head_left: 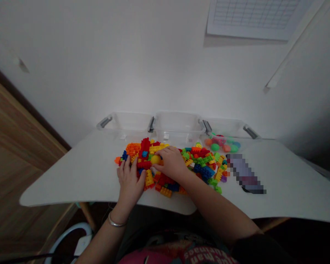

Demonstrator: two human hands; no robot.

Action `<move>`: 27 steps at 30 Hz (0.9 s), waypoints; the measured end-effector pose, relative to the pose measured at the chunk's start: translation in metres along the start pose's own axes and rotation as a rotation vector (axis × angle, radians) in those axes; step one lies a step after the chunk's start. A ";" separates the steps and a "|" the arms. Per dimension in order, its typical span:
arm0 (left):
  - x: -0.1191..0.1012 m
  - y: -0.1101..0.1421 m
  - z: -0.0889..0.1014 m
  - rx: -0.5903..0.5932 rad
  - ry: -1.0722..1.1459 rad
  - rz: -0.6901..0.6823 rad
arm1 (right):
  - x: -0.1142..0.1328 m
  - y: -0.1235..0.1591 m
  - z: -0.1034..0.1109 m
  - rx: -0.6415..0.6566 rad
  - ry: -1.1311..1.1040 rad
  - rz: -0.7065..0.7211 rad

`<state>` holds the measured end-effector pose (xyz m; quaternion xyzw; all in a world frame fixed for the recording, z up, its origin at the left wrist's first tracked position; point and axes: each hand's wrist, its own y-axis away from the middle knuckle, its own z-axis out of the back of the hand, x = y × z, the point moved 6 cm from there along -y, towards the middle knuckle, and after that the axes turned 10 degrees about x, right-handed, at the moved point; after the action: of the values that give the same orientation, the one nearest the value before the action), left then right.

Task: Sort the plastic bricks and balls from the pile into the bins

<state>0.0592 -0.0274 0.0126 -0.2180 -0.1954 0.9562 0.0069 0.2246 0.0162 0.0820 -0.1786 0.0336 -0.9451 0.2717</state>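
Note:
A loose heap of coloured toy building bricks covers the front middle of the white table. My left hand lies on the left part of the heap, its fingers spread among orange, red and yellow bricks. Over the middle of the heap, my right hand has its thumb and fingers around a small yellow ball. Part of the ball is hidden by those fingers. Just beyond it are a long yellow brick and red pieces.
Three clear plastic bins stand along the wall: a left bin, a middle bin and a right bin. Several coloured balls show in the right bin. A pixelated phone-like object lies on the white table, right of the heap.

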 end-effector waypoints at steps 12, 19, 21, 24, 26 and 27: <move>0.000 0.000 -0.002 0.019 0.011 0.012 | -0.084 0.064 0.043 -0.732 -0.473 -0.196; 0.000 -0.001 0.000 0.025 -0.010 0.023 | -0.170 0.116 0.095 -1.142 -0.408 -0.425; 0.000 -0.001 0.000 0.030 -0.017 0.029 | -0.195 0.117 0.113 -1.107 -0.330 -0.456; 0.000 -0.001 0.000 0.041 -0.021 0.035 | -0.230 0.108 0.130 -0.965 -0.233 -0.547; 0.000 -0.001 0.000 0.037 -0.019 0.035 | -0.248 0.097 0.134 -0.804 -0.194 -0.607; -0.001 -0.001 0.000 0.034 -0.019 0.034 | -0.254 0.092 0.133 -0.711 -0.178 -0.648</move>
<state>0.0597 -0.0265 0.0134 -0.2121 -0.1756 0.9613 -0.0072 0.5187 0.0762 0.1101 -0.3418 0.2734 -0.8921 -0.1121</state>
